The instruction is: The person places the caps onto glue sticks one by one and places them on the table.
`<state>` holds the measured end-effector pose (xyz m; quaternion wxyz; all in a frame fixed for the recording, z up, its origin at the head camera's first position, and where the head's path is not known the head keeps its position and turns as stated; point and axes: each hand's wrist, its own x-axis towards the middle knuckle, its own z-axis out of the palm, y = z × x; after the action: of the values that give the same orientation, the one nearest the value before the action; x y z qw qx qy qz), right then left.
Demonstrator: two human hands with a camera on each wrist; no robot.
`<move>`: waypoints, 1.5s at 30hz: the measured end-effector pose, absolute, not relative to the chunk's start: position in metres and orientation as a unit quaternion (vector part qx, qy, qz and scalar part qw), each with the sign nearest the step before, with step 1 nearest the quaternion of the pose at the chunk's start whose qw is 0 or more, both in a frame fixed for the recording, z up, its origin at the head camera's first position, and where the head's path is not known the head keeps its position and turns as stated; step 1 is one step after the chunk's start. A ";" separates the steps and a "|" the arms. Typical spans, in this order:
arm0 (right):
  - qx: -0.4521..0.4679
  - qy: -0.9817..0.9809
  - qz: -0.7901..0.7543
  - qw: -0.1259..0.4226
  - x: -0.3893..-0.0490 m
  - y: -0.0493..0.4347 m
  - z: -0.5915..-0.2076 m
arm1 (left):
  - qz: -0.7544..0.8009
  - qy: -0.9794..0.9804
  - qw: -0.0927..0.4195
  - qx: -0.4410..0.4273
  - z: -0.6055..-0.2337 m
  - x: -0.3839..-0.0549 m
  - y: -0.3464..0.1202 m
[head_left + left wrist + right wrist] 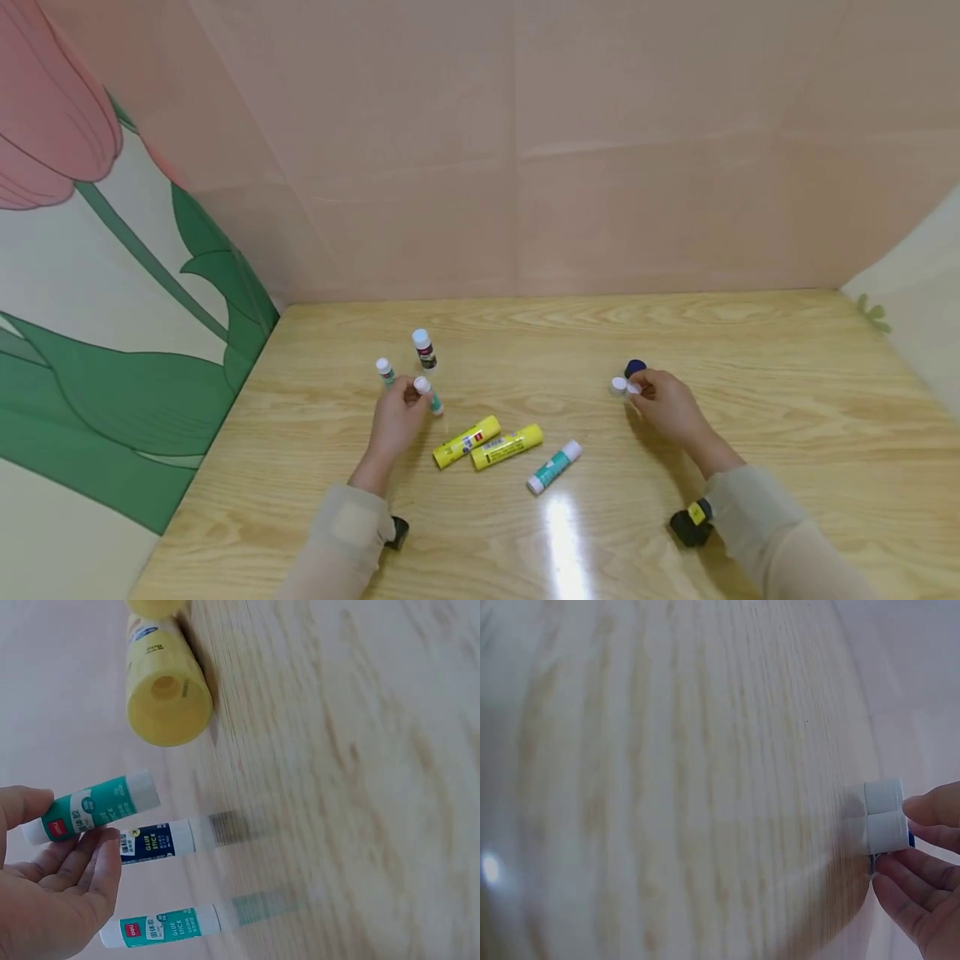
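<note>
My left hand [395,421] pinches a teal-and-white glue stick [94,806] between thumb and fingers, tilted, its lower end near the table. Close beside it two glue sticks stand upright: a teal one [169,928] and a navy one [169,841] with a pale top. Over on the right side, my right hand [675,408] pinches a small white cap [886,831]. A second white cap [885,795] stands right against it on the table. Just behind them is a dark blue cap [635,367], mostly hidden in the right wrist view.
Two yellow glue sticks [467,442] lie side by side between the hands, slanted. To their right lies another teal glue stick [554,467]. The wooden table [517,358] ends at a pink backdrop [517,208] at the back.
</note>
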<state>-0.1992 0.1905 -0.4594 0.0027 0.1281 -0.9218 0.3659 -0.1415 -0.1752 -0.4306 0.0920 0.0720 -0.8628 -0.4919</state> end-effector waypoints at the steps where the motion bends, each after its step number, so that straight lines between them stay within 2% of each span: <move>1: 0.130 -0.923 0.363 0.002 -0.200 0.190 -0.460 | -0.491 -0.862 0.095 0.076 -0.431 -0.141 -0.176; 8: 0.142 -0.928 0.344 -0.005 -0.205 0.184 -0.461 | -0.506 -0.850 0.102 0.107 -0.433 -0.136 -0.179; 16: 0.153 -0.931 0.331 0.004 -0.206 0.182 -0.464 | -0.521 -0.841 0.113 0.092 -0.442 -0.140 -0.178; 31: 0.163 -0.931 0.326 0.021 -0.197 0.183 -0.467 | -0.562 -0.819 0.090 0.069 -0.446 -0.136 -0.165; 38: 0.147 -0.917 0.369 0.024 -0.185 0.179 -0.457 | -0.561 -0.820 0.092 0.061 -0.444 -0.134 -0.156; 45: 0.154 -0.899 0.406 0.055 -0.177 0.171 -0.448 | -0.565 -0.818 0.087 0.061 -0.439 -0.129 -0.150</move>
<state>-0.1766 0.1710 -0.4483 0.0555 0.1535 -0.8992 0.4060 -0.1291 -0.1501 -0.4392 0.0874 0.0612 -0.8181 -0.5651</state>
